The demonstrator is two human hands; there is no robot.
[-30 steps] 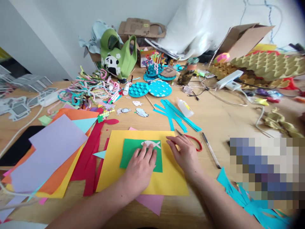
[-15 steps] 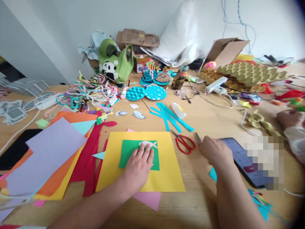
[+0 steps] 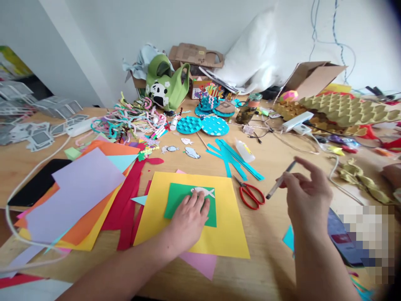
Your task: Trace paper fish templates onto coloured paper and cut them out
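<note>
My left hand [image 3: 189,219] lies flat on a green paper rectangle [image 3: 176,198], its fingertips over the lower edge of a white paper fish cutout [image 3: 204,190]. Beneath the green piece is a larger yellow sheet [image 3: 230,238]. My right hand [image 3: 307,196] is raised over the table, holding a pen [image 3: 277,186] between thumb and fingers, its tip slanting down to the left. Red-handled scissors [image 3: 251,196] rest between the yellow sheet and the right hand. Further back are several small fish cutouts [image 3: 191,153].
Coloured paper sheets [image 3: 75,196] and a black tablet-like object [image 3: 34,184] lie at left. Blue strips [image 3: 230,156] and a glue bottle [image 3: 245,151] sit beyond the scissors. A phone [image 3: 341,238] is beside my right forearm. Another person's hand [image 3: 393,175] shows at the right edge.
My right hand has lifted from the table beside the phone, bringing the pen up and turning it. The left hand stays on the green paper. The view has shifted slightly left.
</note>
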